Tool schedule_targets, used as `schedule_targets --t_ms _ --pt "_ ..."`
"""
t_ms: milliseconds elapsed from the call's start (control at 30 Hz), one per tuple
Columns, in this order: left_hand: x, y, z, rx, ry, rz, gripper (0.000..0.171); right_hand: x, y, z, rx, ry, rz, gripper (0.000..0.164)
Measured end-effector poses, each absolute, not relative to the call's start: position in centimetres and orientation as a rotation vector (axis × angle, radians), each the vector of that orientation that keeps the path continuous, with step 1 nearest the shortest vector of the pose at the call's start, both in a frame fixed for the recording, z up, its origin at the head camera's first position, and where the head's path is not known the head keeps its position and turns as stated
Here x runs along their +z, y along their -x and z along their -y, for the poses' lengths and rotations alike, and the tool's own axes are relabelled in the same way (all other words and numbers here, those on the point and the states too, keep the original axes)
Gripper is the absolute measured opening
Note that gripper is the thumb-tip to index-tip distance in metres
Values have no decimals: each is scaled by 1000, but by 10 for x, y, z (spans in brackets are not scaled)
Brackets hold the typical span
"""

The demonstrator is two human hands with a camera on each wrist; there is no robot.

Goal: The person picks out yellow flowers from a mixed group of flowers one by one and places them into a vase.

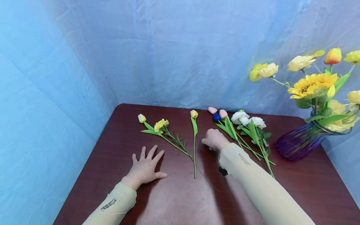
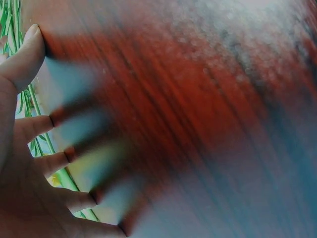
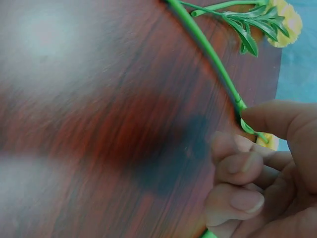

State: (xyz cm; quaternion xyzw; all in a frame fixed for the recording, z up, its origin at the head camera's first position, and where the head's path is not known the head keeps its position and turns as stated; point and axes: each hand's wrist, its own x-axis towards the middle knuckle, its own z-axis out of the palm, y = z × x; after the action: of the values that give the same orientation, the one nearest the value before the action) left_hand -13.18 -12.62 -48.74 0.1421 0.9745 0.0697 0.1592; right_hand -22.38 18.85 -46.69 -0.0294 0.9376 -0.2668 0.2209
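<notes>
My left hand (image 1: 143, 168) rests palm down on the dark table with its fingers spread, and its left wrist view shows the fingertips on the wood. My right hand (image 1: 215, 139) hovers over the table with loosely curled fingers and holds nothing. Nearest to it on its left lies a single yellow tulip (image 1: 195, 150), bloom toward the back. In the right wrist view the thumb overlaps this tulip's green stem (image 3: 213, 49). Farther left, a pale yellow tulip (image 1: 142, 118) and a yellow carnation (image 1: 161, 125) lie with crossing stems.
Right of my right hand lie pink tulips (image 1: 223, 113), a blue bloom (image 1: 216, 117) and white flowers (image 1: 257, 122). A blue-purple glass vase (image 1: 298, 142) on the right holds a sunflower (image 1: 312, 85) and several other blooms. Blue cloth (image 1: 168, 62) hangs behind the table (image 1: 174, 200).
</notes>
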Motion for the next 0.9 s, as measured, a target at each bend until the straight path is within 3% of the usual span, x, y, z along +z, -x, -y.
schedule_targets --t_ms 200,300,333,567,900 --pt "-487 132 126 206 -410 -2787 98 -478 254 -173 -649 54 -2421 38" --pt "-487 132 126 211 -403 -2785 98 -475 254 -161 -649 6 -2431 39" --pt "-487 132 127 211 -400 -2784 98 -457 247 -150 -627 -46 -2435 38" --pt "-487 131 126 213 -395 -2774 98 -467 244 -125 -420 -99 -2586 28" --pt "-489 133 126 216 -381 -2769 98 -482 241 -155 -525 -179 -2654 14"
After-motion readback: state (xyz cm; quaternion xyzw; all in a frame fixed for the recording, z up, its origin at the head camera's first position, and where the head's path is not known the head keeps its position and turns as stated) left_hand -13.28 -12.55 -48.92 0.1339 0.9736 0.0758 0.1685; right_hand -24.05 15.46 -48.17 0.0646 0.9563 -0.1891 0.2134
